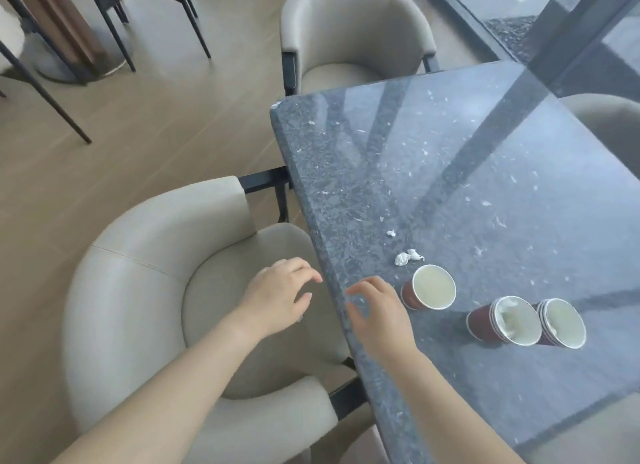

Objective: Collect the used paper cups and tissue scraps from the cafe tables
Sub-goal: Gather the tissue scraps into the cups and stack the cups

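Note:
Three sets of red paper cups stand on the dark speckled table (pixel 450 172). A single cup (pixel 429 287) is nearest my hands; a small stack (pixel 505 321) holds crumpled tissue, and another stack (pixel 562 323) stands right beside it. A crumpled white tissue scrap (pixel 408 256) lies just beyond the single cup, and a smaller scrap (pixel 391 233) lies farther back. My right hand (pixel 379 311) hovers over the table's near edge, left of the single cup, with loosely curled fingers and nothing in it. Over the chair seat, my left hand (pixel 280 295) hangs relaxed and holds nothing.
A beige padded armchair (pixel 145 290) stands tucked against the table's left side under my left arm. Another beige armchair (pixel 356 30) stands at the table's far end. Black-legged chairs (pixel 114 20) stand at the upper left on the wooden floor. A glass wall runs along the right.

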`<state>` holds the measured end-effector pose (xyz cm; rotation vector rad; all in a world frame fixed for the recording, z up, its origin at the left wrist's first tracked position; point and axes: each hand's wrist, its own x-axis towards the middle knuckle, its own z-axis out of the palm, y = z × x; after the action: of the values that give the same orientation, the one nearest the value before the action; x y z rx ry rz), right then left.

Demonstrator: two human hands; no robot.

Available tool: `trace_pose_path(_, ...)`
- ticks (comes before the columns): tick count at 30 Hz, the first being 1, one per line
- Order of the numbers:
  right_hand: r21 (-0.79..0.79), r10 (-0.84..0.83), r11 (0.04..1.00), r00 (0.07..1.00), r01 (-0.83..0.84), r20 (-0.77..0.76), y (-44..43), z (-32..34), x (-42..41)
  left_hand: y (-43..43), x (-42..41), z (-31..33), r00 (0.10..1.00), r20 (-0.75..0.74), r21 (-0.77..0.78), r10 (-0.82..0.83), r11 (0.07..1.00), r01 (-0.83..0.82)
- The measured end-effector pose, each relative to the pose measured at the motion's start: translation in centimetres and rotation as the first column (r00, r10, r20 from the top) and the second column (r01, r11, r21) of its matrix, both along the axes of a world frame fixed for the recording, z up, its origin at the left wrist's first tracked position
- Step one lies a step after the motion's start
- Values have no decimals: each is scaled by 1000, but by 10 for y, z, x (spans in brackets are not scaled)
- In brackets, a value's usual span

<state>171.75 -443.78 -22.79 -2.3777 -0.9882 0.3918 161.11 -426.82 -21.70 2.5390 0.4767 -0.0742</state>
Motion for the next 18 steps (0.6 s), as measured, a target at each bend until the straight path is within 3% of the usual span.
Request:
trace_pose_path(6,-88,27,996,1000,-26,12,14,-32,18,23,52,-30,990,-34,65,-134,989,136)
trace_pose_path(11,-61,57,997,998,-56,18,51,-58,29,62,46,-74,990,-133,59,-37,997,45)
trace_pose_path(18,-16,263,965,964,-263,29,134,-115,-8,111,-10,-144,957,-271,56,105,994,-93)
